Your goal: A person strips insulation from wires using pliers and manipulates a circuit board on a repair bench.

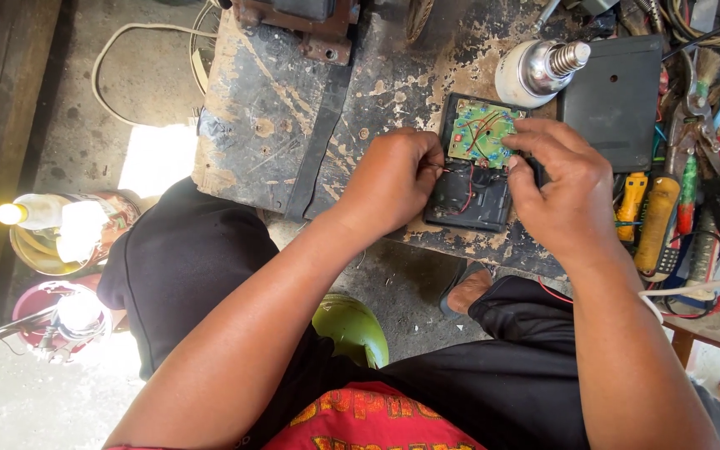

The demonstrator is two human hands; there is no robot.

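The small black box [470, 200] lay open on the worn worktop [293, 108], right btwn the two hands. Its long side ran away from the person – green board [481, 133] at the far end, dark half w/ red wires at the near end.

The left hand [393, 179] sat just left of the box, fingers curled in tight, tips pinched at the box's left edge on what looked like a thin wire – too small to be sure. The right hand [564, 187] came in from the right & far side, fingers bent over the box's top right corner, touching the edge of the green board. It covered that corner, so I couldn't tell what it gripped, if anything.

Both hands were about as near – the box was in the gap btwn them.

Just past the box stood a white bulb [535, 71] & a flat black lid [614, 100]. Tools [668, 217] lay in a heap on the right
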